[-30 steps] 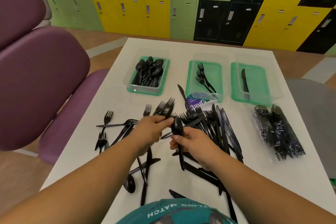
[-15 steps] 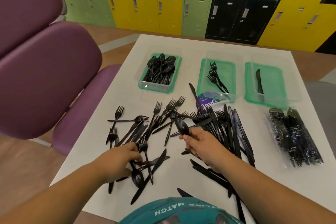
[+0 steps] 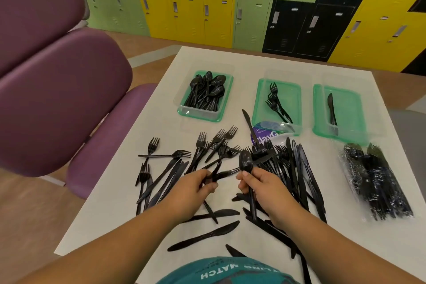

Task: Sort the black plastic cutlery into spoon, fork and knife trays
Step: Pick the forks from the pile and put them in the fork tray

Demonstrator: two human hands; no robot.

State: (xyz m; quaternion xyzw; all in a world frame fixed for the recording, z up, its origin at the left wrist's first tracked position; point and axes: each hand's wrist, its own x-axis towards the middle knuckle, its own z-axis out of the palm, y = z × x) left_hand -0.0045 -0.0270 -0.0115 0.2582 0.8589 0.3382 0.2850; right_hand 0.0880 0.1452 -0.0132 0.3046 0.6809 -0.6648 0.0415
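My right hand [image 3: 265, 188] grips a black spoon [image 3: 245, 162] upright by its handle, bowl upward. Just left of it, my left hand [image 3: 191, 188] is closed on a second black spoon [image 3: 224, 173], held roughly level; its bowl is hidden in my fingers. Both hands hover over the loose pile of forks [image 3: 207, 145] and knives [image 3: 299, 168]. At the back stand three green trays. The left spoon tray [image 3: 200, 117] is heaped with spoons, the middle fork tray [image 3: 292, 99] holds a few forks, and the right knife tray [image 3: 345, 108] holds one knife.
The white table [image 3: 253, 62] carries more knives [image 3: 207, 235] near its front edge and stray forks [image 3: 149, 152] at the left. A clear bag of wrapped cutlery [image 3: 378, 184] sits at the right. Purple packaging [image 3: 265, 136] leans on the fork tray. A purple chair [image 3: 57, 99] stands left.
My left hand reached down to the front left, took a spoon off the table and brought it back up beside the right hand. My right hand kept its spoon.
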